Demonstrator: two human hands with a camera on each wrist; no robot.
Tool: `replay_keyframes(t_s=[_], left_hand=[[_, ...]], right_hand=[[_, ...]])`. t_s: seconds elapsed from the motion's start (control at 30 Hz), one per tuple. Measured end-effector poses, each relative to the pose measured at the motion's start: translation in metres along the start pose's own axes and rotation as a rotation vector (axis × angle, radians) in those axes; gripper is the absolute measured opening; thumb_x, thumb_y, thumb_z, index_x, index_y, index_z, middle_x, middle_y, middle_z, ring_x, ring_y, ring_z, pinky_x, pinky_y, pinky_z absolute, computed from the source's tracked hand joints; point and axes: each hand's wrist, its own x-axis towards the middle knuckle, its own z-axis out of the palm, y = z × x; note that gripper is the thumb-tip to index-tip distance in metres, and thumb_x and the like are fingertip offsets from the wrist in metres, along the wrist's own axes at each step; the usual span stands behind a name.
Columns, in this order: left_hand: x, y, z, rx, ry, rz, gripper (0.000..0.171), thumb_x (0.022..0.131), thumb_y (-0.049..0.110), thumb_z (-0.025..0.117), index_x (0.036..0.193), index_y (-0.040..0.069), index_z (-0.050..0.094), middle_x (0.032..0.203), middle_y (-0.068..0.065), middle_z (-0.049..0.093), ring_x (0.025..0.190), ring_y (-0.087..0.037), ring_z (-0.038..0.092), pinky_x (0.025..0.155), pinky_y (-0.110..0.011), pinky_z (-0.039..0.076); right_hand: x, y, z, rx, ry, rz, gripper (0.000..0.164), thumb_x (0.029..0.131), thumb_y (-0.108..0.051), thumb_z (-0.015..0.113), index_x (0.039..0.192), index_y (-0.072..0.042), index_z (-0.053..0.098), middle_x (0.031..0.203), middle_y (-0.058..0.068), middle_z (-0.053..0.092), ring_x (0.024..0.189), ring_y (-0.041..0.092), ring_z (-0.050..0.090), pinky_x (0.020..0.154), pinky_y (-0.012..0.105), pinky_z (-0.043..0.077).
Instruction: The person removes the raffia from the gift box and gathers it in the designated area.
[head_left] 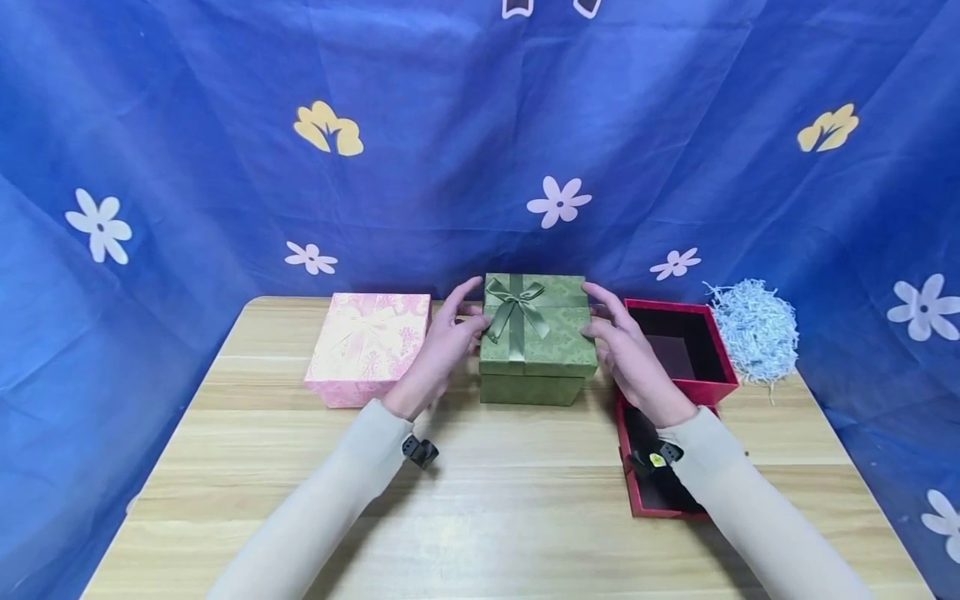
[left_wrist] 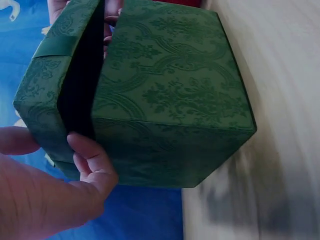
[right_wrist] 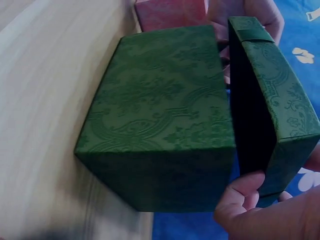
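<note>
At the back middle of the table, a green gift box [head_left: 528, 390] stands upright. Its green lid [head_left: 555, 333], with a ribbon bow [head_left: 516, 308] on top, is raised off the base. A dark gap between lid and base shows in both wrist views. The left hand [head_left: 442, 337] grips the lid's left side, thumb and fingers at its edge. On the opposite side, the right hand [head_left: 630, 354] pinches the lid the same way. In the right wrist view, the right thumb presses at the lid's lower rim. The inside of the base is hidden from the head view.
A pink gift box [head_left: 367, 342] with a bow sits left of the green one. To the right stands an uncovered red box [head_left: 705, 392], dark inside. Nearer lies another red, dark-lined piece [head_left: 628, 475] under the right forearm. Pale blue shredded paper [head_left: 753, 329] is heaped at far right.
</note>
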Motion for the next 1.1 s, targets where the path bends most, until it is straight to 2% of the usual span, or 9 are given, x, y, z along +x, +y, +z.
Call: replay_keyframes(t_s=[0.2, 0.3, 0.37, 0.43, 0.63, 0.73, 0.83, 1.0, 1.1], left_hand=[[-0.014, 0.009, -0.001, 0.008, -0.032, 0.010, 0.064, 0.106, 0.004, 0.064, 0.165, -0.002, 0.041, 0.136, -0.020, 0.055, 0.100, -0.019, 0.058, 0.084, -0.031, 0.057], [-0.020, 0.012, -0.002, -0.043, -0.048, -0.017, 0.059, 0.106, 0.004, 0.065, 0.160, -0.008, 0.045, 0.137, -0.023, 0.057, 0.105, -0.021, 0.061, 0.090, -0.031, 0.059], [-0.023, 0.014, -0.003, -0.049, -0.057, -0.044, 0.055, 0.107, 0.007, 0.067, 0.155, -0.011, 0.049, 0.139, -0.025, 0.060, 0.110, -0.025, 0.064, 0.098, -0.034, 0.057], [-0.026, 0.015, -0.005, -0.038, -0.069, -0.084, 0.050, 0.107, 0.010, 0.070, 0.149, -0.012, 0.055, 0.141, -0.025, 0.062, 0.117, -0.030, 0.066, 0.109, -0.041, 0.052], [-0.032, 0.015, -0.013, -0.027, -0.123, -0.148, 0.037, 0.106, 0.016, 0.072, 0.130, -0.013, 0.069, 0.139, -0.023, 0.066, 0.131, -0.035, 0.062, 0.123, -0.048, 0.036], [-0.035, 0.016, -0.014, 0.006, -0.129, -0.144, 0.036, 0.105, 0.017, 0.074, 0.127, -0.011, 0.071, 0.135, -0.020, 0.069, 0.127, -0.032, 0.063, 0.118, -0.044, 0.041], [-0.041, 0.019, -0.015, 0.074, -0.113, -0.125, 0.036, 0.103, 0.020, 0.077, 0.126, -0.007, 0.073, 0.127, -0.016, 0.071, 0.118, -0.031, 0.066, 0.101, -0.037, 0.051], [-0.053, 0.027, -0.017, 0.160, -0.097, -0.060, 0.035, 0.100, 0.020, 0.081, 0.127, -0.002, 0.076, 0.104, -0.006, 0.071, 0.095, -0.022, 0.063, 0.080, -0.029, 0.049], [-0.058, 0.030, -0.018, 0.129, -0.136, -0.040, 0.036, 0.101, 0.015, 0.079, 0.131, -0.003, 0.072, 0.087, -0.004, 0.070, 0.078, -0.015, 0.061, 0.069, -0.025, 0.048]], right_hand=[[-0.014, -0.007, -0.002, 0.043, 0.022, 0.011, 0.073, 0.104, -0.002, 0.055, 0.171, -0.008, 0.027, 0.153, 0.008, 0.035, 0.107, 0.013, 0.048, 0.064, 0.018, 0.036], [-0.021, -0.010, -0.004, 0.038, 0.017, 0.024, 0.071, 0.107, -0.006, 0.056, 0.171, -0.001, 0.024, 0.163, 0.014, 0.032, 0.128, 0.017, 0.046, 0.088, 0.021, 0.044], [-0.026, -0.010, -0.006, 0.021, 0.009, 0.027, 0.069, 0.109, -0.010, 0.057, 0.170, 0.002, 0.026, 0.167, 0.017, 0.032, 0.138, 0.021, 0.044, 0.109, 0.029, 0.042], [-0.031, -0.009, -0.008, 0.002, 0.001, 0.030, 0.066, 0.111, -0.013, 0.058, 0.168, 0.005, 0.029, 0.166, 0.020, 0.034, 0.142, 0.023, 0.043, 0.120, 0.036, 0.036], [-0.043, -0.007, -0.012, -0.041, 0.012, 0.055, 0.060, 0.112, -0.016, 0.062, 0.159, 0.013, 0.041, 0.154, 0.019, 0.048, 0.125, 0.013, 0.054, 0.106, 0.020, 0.046], [-0.048, -0.008, -0.014, -0.092, 0.015, 0.060, 0.058, 0.111, -0.018, 0.064, 0.157, 0.013, 0.045, 0.158, 0.020, 0.046, 0.128, 0.013, 0.054, 0.106, 0.018, 0.045], [-0.053, -0.008, -0.015, -0.171, 0.025, 0.035, 0.056, 0.110, -0.020, 0.067, 0.153, 0.013, 0.053, 0.159, 0.020, 0.049, 0.134, 0.016, 0.051, 0.107, 0.018, 0.044], [-0.063, -0.011, -0.017, -0.242, 0.032, 0.014, 0.054, 0.108, -0.023, 0.072, 0.149, 0.010, 0.060, 0.153, 0.017, 0.054, 0.142, 0.019, 0.042, 0.113, 0.026, 0.038], [-0.068, -0.013, -0.019, -0.250, 0.038, 0.031, 0.058, 0.107, -0.026, 0.073, 0.153, 0.005, 0.058, 0.139, 0.009, 0.065, 0.130, 0.013, 0.051, 0.106, 0.027, 0.043]])
